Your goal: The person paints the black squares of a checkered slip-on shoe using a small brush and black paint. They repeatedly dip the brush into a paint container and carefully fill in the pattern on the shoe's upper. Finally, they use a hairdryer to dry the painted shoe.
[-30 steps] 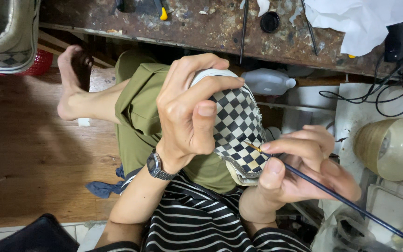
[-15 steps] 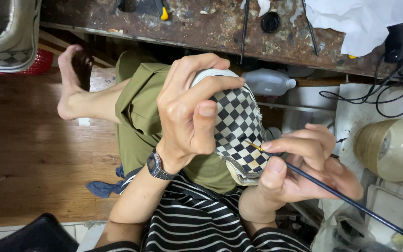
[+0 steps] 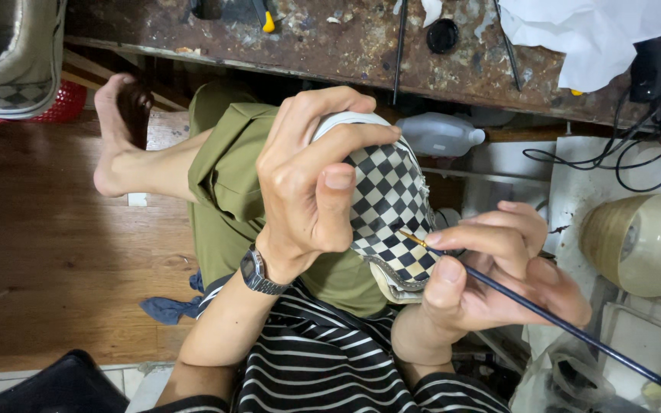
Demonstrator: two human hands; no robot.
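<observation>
My left hand [image 3: 311, 180] grips a black-and-white checkered slip-on shoe [image 3: 390, 208] from above, holding it over my lap. My right hand [image 3: 495, 275] pinches a thin dark-handled paintbrush [image 3: 568, 325]. The brush's golden tip touches the checkered fabric near the shoe's lower edge. A dark wristwatch [image 3: 258, 271] sits on my left wrist. My leg in olive shorts [image 3: 227, 172] is crossed beneath the shoe.
A rusty workbench [image 3: 346, 34] runs along the top with white paper [image 3: 590, 34] and black cables [image 3: 621, 145]. A second checkered shoe [image 3: 9, 61] lies at top left. A white plastic bottle [image 3: 441, 134] and a tan tape roll [image 3: 640, 241] sit to the right.
</observation>
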